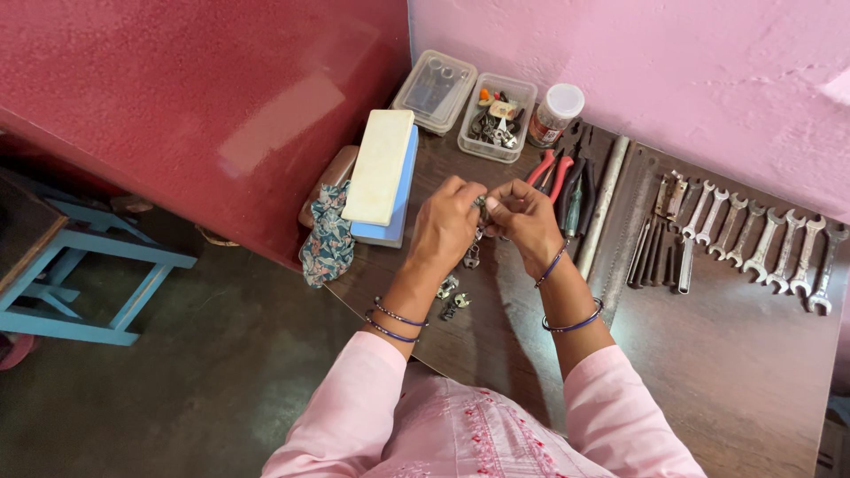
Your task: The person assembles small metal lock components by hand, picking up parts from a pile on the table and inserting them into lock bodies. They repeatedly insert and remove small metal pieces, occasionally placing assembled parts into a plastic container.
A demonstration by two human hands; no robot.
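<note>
Both hands meet over the dark table (708, 372): the left hand (447, 221) and right hand (522, 217) pinch a small metal part (479, 211) between closed fingertips, with another piece dangling just below it. Two loose metal bits (452, 296) lie at six o'clock from the hands; pliers (560, 177) sit at one o'clock, spanners (761, 248) at three. I'd judge a steady pinch, held low over the table, serves best here
</note>
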